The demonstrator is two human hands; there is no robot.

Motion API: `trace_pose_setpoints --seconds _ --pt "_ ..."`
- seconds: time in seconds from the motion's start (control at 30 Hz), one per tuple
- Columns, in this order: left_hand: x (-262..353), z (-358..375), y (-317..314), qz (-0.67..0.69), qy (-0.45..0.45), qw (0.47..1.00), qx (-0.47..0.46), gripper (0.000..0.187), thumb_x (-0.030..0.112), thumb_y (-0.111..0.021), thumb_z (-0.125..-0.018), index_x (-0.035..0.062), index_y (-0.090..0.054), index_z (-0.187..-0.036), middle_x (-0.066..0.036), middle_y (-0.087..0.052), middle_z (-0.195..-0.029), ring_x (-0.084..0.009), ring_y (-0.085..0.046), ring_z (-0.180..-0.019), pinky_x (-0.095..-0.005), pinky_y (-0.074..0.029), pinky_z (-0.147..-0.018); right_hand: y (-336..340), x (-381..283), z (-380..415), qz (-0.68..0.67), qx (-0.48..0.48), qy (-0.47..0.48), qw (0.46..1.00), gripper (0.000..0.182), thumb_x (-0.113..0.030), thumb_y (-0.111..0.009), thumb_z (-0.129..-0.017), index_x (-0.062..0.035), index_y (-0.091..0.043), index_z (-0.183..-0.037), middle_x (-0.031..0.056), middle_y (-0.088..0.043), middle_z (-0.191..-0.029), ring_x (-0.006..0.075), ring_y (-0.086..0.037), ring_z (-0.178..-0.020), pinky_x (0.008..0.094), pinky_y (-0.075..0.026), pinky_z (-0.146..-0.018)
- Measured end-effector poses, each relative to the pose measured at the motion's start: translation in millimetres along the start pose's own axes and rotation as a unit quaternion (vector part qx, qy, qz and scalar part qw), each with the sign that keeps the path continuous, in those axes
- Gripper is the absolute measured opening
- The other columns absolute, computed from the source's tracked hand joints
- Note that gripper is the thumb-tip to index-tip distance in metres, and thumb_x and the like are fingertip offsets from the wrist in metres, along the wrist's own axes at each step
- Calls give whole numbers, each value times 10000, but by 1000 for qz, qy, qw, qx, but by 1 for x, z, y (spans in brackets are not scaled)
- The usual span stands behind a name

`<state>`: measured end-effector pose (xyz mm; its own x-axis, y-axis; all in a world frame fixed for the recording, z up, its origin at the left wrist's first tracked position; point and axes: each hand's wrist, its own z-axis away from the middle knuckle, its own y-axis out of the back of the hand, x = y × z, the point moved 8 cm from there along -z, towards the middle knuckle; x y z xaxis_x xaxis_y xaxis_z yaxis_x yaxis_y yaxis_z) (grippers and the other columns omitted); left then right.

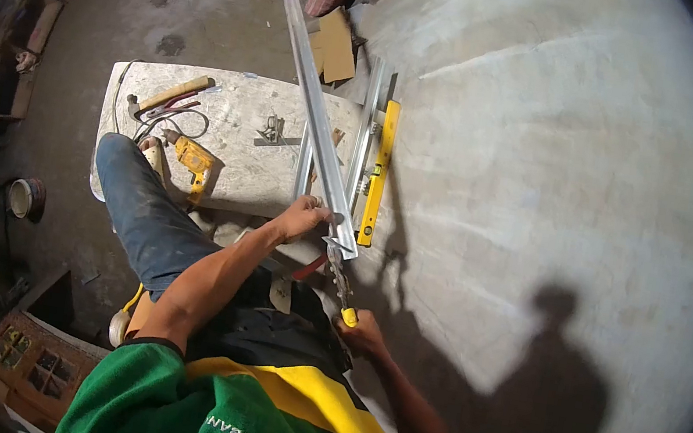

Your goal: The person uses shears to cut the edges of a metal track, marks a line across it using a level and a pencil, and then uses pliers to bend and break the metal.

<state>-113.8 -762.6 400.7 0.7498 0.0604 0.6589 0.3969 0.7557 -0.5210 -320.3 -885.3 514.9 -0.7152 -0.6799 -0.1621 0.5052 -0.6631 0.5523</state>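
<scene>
A long silver metal channel (315,92) runs from the top of the view down to my hands. My left hand (302,219) is closed on its near part, just short of the end. In my right hand (363,334) are metal snips (340,279) with a yellow grip end, the fist wrapped round the handle. Their jaws meet the channel's near end, where a small flap of metal sticks out sideways. Something red (310,267) shows beside the snips, partly hidden.
A worn board-topped table (237,175) carries a hammer (170,96), a yellow drill (193,161), a combination square (276,137) and cables. Shorter metal channels (365,135) and a yellow spirit level (379,177) lie along its right edge, close to the pale wall (561,202). Cardboard (335,45) lies beyond.
</scene>
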Motion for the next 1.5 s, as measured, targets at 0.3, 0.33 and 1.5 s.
trace_pose_setpoints --seconds 0.3,0.33,1.5 --pt "10 -4 -13 49 3 998 -42 239 93 -607 -839 -88 -645 -991 -120 -684 -965 -165 -629 -899 -284 -484 -841 26 -47 36 -142 -117 -13 983 399 -384 -688 -771 -2 -594 -841 93 -619 -687 189 -599 -615 357 -477 -558" --pt "9 -5 -15 76 -8 996 -40 185 83 -583 -862 -72 -645 -941 -103 -680 -928 -158 -633 -880 -274 -496 -814 30 -48 37 -121 -76 -4 990 384 -369 -684 -770 -2 -594 -837 95 -621 -688 191 -599 -610 361 -477 -564" --pt "-4 2 39 -4 9 999 42 307 206 -622 -898 -78 -630 -1012 -81 -667 -880 -174 -638 -789 -296 -518 -723 108 -76 -21 -262 29 157 952 263 -303 -654 -810 -63 -618 -910 55 -585 -729 228 -583 -677 354 -468 -607"
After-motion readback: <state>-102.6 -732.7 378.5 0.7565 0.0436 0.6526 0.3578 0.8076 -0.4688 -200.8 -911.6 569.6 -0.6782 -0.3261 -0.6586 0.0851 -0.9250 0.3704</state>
